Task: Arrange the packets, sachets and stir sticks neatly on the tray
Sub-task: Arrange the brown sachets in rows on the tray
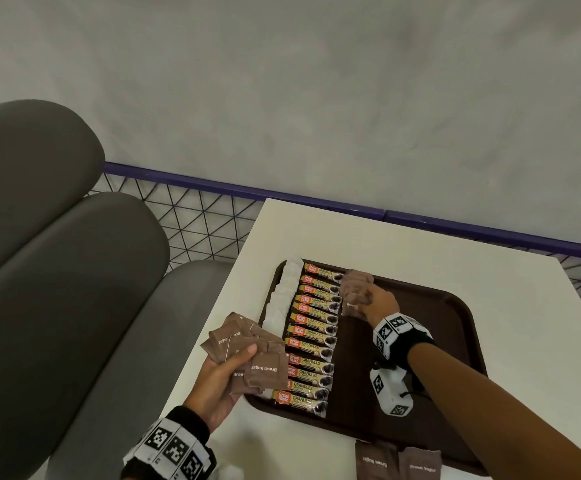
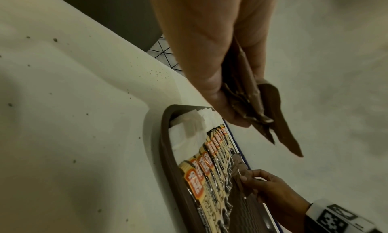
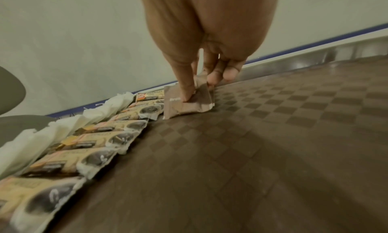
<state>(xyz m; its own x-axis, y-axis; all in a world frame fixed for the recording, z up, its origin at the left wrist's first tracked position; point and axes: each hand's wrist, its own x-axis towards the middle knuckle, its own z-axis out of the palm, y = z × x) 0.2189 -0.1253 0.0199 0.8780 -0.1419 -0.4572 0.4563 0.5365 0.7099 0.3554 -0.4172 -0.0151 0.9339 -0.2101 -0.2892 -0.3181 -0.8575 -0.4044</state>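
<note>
A left hand [image 1: 219, 379] grips a fanned bunch of brown sugar sachets [image 1: 247, 355] while the right hand [image 1: 375, 303] pinches one sachet [image 3: 186, 102] on the tray [image 1: 448, 358] beside coffee packets [image 1: 313, 337].

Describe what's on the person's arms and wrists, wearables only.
Both forearms are bare, no sleeves. The left hand has a black wrist strap carrying white tiles printed with black square marker codes. The right hand has the same black strap with marker tiles, plus a white camera block with marker codes under the wrist and a thin black cord.
</note>
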